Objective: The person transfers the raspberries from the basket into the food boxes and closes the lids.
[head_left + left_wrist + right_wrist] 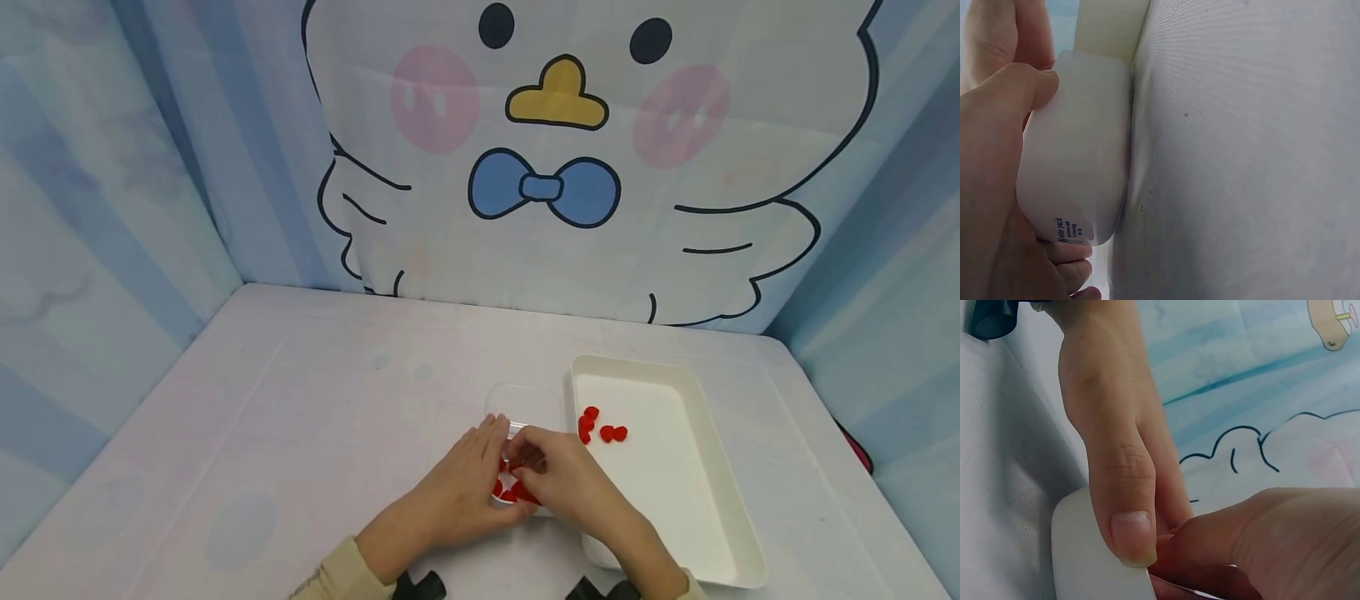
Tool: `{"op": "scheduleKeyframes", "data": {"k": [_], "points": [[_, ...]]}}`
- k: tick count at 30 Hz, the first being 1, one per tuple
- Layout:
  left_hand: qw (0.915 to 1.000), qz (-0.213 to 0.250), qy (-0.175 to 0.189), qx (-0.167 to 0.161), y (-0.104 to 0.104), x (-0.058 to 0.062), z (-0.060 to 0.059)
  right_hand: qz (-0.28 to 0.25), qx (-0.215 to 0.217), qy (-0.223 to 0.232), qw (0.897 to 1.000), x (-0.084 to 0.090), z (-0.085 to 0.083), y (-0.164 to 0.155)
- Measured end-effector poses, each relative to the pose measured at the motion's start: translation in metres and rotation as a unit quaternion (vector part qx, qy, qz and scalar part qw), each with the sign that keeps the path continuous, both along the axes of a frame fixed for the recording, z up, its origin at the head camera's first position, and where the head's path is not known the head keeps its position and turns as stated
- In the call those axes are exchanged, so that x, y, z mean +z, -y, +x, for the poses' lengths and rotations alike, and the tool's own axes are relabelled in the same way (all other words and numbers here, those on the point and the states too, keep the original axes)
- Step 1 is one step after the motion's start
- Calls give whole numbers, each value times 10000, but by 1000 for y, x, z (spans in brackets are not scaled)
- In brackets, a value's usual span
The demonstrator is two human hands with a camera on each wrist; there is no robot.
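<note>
My left hand (468, 483) grips a small white plastic container (1079, 144) with rounded corners and small dark print. Its thumb (1130, 531) lies on the near rim, and its fingers reach round the other side. Small rounded red pieces (507, 496) show inside the container. My right hand (570, 479) is over the container, its bent fingers and thumb close together at the red pieces; I cannot tell whether a piece is between the fingertips. Several more red pieces (587, 423) lie in a large white tray (675, 500) to the right.
A clear lid-like plastic part (525, 400) is just behind the container. The tray stands right beside the container on the pale cloth-covered table (300, 400). A cartoon-printed curtain (540, 258) hangs along the back, with blue curtains at both sides.
</note>
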State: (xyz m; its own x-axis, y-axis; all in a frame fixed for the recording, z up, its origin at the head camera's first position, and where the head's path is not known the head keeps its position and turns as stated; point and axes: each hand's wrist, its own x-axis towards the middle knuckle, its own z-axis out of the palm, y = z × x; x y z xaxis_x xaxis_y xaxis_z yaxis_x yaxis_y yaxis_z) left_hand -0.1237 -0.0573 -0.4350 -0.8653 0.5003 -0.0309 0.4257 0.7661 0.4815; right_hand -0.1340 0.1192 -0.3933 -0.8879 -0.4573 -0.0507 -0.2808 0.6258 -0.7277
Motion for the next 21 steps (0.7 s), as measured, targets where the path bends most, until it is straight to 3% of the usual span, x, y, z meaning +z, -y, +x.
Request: {"op": "scheduleKeyframes", "data": {"k": [10, 21], "points": [[9999, -120, -7, 11, -1, 0, 0, 80, -388, -231, 9989, 9, 2, -5], [9997, -222, 38, 69, -3, 0, 0, 126, -740, -564, 9956, 17, -8, -23]]}}
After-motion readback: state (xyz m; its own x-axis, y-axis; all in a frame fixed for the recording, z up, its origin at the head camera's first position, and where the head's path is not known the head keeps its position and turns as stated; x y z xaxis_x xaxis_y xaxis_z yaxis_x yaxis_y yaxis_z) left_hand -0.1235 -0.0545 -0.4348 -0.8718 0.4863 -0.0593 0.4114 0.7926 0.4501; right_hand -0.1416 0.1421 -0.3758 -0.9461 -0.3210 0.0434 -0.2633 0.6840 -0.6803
